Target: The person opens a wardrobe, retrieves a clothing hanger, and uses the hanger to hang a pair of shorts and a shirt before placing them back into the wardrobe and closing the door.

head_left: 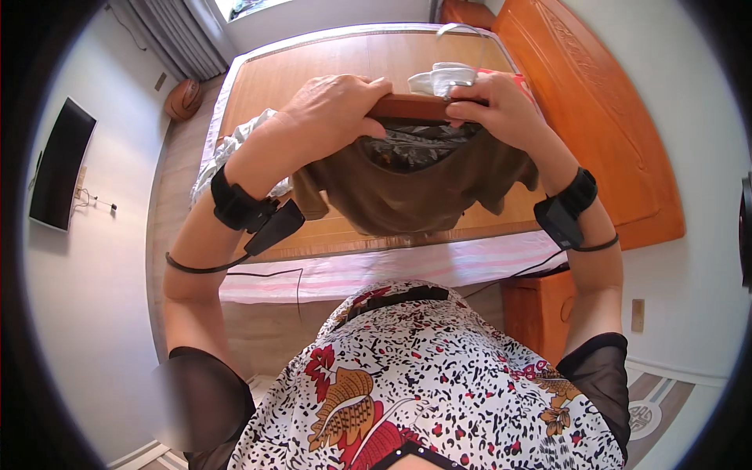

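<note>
Above the bed, my two hands hold a flat reddish-brown wooden bar (413,106) level between them. My left hand (329,110) is closed on its left end, with the thumb below and the fingers over the top. Closed on the other end is my right hand (497,106), beside a small silvery metal piece. Just under the bar hangs a brown short-sleeved shirt (407,200), its neck opening facing me. Dark patterned cloth shows inside that opening. How the bar joins the shirt is hidden.
A bed with a tan mat (313,59) spans the space ahead. White cloth (442,77) lies beyond my right hand, and patterned white cloth (227,160) at the left. An orange wooden headboard (595,133) stands right, a basketball (183,99) far left, a nightstand (536,309) near right.
</note>
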Demonstrator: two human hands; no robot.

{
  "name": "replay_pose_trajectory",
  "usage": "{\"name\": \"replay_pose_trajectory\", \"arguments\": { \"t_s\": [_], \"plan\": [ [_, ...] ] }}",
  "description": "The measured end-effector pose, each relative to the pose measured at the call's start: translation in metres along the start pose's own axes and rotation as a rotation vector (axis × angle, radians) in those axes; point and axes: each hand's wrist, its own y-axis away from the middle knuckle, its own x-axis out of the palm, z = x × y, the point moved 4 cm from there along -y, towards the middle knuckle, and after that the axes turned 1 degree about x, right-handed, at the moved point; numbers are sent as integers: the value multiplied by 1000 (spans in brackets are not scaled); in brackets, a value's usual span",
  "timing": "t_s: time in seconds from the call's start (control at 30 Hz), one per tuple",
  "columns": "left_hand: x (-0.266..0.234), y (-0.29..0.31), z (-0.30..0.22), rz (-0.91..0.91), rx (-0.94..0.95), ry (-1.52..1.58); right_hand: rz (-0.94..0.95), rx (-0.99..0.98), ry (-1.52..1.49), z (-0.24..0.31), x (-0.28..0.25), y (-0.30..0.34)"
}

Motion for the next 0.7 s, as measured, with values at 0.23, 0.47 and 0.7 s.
{"name": "replay_pose_trajectory", "arguments": {
  "t_s": [0.23,0.47,0.7],
  "plan": [
    [12,1,15,-92,5,-44,65,40,-95,-28,-28,10],
    [2,11,47,-76,-106,0,-202,175,-410,-101,-60,55],
    [8,16,58,-98,-198,53,-300,243,-211,-130,-63,53]
  ]
}}
